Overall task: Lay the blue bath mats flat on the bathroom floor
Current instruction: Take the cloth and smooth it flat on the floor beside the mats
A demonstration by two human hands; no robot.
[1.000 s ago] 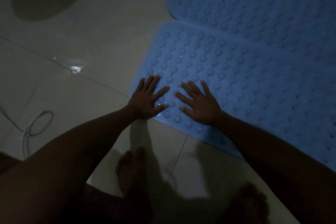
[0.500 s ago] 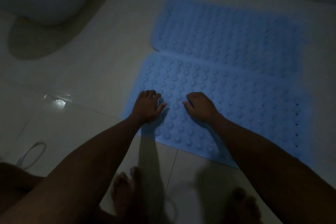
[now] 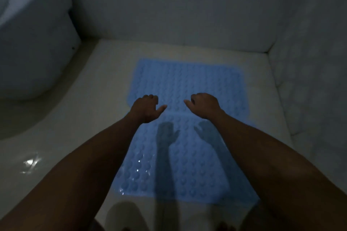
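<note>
Two blue bath mats with raised bumps lie flat on the pale floor, edge to edge. The near mat (image 3: 187, 170) reaches almost to my feet; the far mat (image 3: 189, 78) lies toward the back wall. My left hand (image 3: 146, 108) and my right hand (image 3: 203, 104) hover above the seam between them, fingers curled down, thumbs pointing inward, holding nothing. Their shadows fall on the near mat, so the hands are off its surface.
A white toilet (image 3: 32, 43) fills the left side. Tiled walls close in at the back (image 3: 178, 15) and right (image 3: 309, 80). Wet floor (image 3: 30, 163) glints at the left. The light is dim.
My hands have lifted off the near mat and their fingers have curled in. The view has risen and tilted up, bringing both mats, the walls and the toilet into sight.
</note>
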